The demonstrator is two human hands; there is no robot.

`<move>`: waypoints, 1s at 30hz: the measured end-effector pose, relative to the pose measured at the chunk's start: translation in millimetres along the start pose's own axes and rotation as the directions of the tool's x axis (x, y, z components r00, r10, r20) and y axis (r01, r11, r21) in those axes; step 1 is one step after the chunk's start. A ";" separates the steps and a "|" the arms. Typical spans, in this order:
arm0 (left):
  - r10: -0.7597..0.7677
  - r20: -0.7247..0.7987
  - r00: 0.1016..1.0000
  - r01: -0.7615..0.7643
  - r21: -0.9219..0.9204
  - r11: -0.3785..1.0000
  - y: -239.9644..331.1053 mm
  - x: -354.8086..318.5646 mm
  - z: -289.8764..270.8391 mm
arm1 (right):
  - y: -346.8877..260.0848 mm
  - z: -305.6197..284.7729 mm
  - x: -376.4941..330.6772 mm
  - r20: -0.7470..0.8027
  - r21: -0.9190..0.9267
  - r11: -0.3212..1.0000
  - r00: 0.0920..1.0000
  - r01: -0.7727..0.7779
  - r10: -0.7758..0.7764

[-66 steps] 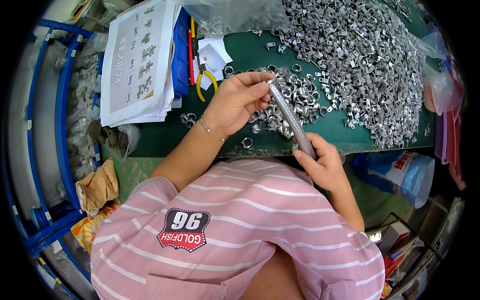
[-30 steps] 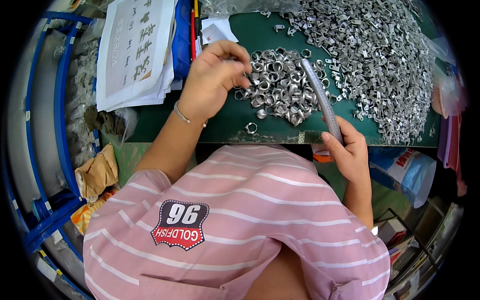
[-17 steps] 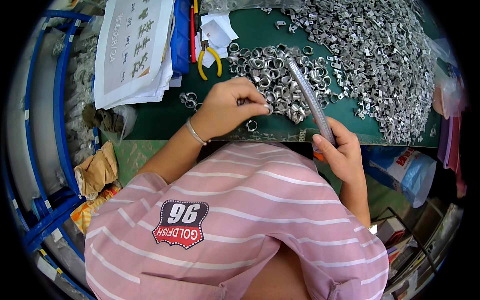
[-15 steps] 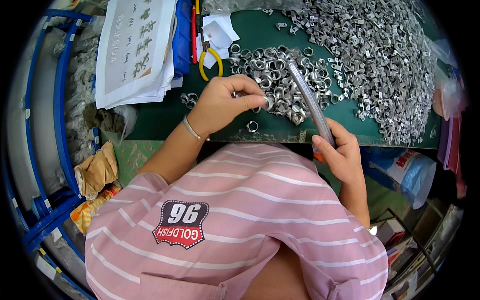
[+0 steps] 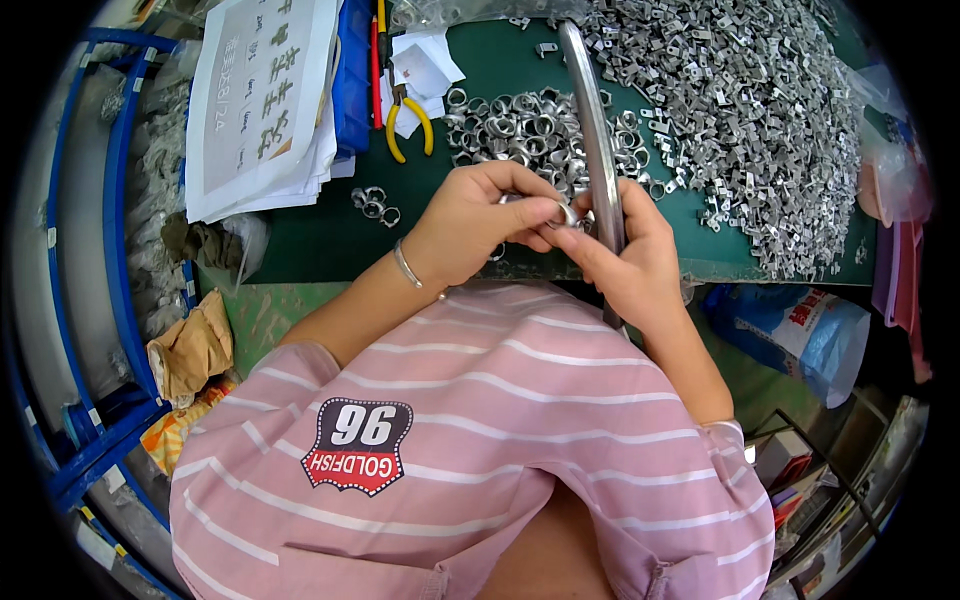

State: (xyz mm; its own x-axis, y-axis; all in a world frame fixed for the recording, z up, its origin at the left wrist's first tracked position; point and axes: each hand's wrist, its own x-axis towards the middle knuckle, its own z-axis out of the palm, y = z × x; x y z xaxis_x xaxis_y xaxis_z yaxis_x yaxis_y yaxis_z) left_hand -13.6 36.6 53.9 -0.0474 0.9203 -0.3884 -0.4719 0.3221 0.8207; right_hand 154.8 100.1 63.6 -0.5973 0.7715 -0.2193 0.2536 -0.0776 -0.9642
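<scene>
Your left hand [image 5: 488, 215] has its grip clamped on a metal ring [image 5: 567, 216], held above the green surface [image 5: 320, 240] close to its near edge. Your right hand [image 5: 640, 262] has its grip wrapped around a long metal rod [image 5: 591, 115] that points toward the far edge. A ring pile [image 5: 520, 130] lies just beyond; yellow-handled pliers [image 5: 392, 142] lie farther left.

Blue shelving [image 5: 117, 215], worn green floor [image 5: 268, 318]
</scene>
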 end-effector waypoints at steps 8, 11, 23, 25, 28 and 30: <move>0.362 -0.049 0.931 -0.237 0.673 0.701 10.9 -16.5 -35.2 | 11.8 -21.0 -2.2 -0.107 0.024 0.997 0.992 0.072 -0.069; 0.278 0.033 0.960 -0.194 0.795 0.575 5.7 -25.8 -38.9 | 22.8 -50.5 -12.4 -0.203 -0.236 0.971 0.975 0.045 -0.095; 0.199 0.162 0.966 -0.236 0.864 0.445 -11.2 -24.8 -38.8 | 45.4 -60.6 -22.1 -0.286 -0.486 0.873 0.952 -0.046 -0.110; 0.218 0.133 0.967 -0.223 0.856 0.467 -8.2 -25.9 -40.9 | 47.7 -63.3 -20.0 -0.261 -0.605 0.792 0.917 0.087 -0.300; 0.302 0.074 0.950 -0.216 0.857 0.469 -5.0 -25.2 -46.4 | 47.6 -64.8 -18.9 -0.318 -0.592 0.796 0.871 0.126 -0.374; 0.356 0.058 0.933 -0.226 0.863 0.452 -4.3 -21.2 -44.8 | 46.0 -62.7 -20.9 -0.389 -0.491 0.862 0.852 0.130 -0.351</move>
State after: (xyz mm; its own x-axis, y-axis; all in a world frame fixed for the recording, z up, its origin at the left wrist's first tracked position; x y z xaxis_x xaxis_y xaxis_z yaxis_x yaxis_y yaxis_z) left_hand -50.0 5.7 39.8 -0.1616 0.9858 -0.0456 0.5569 0.1292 0.8205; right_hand 226.6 120.0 33.2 -0.3016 0.9302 0.2093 0.5138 0.3435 -0.7861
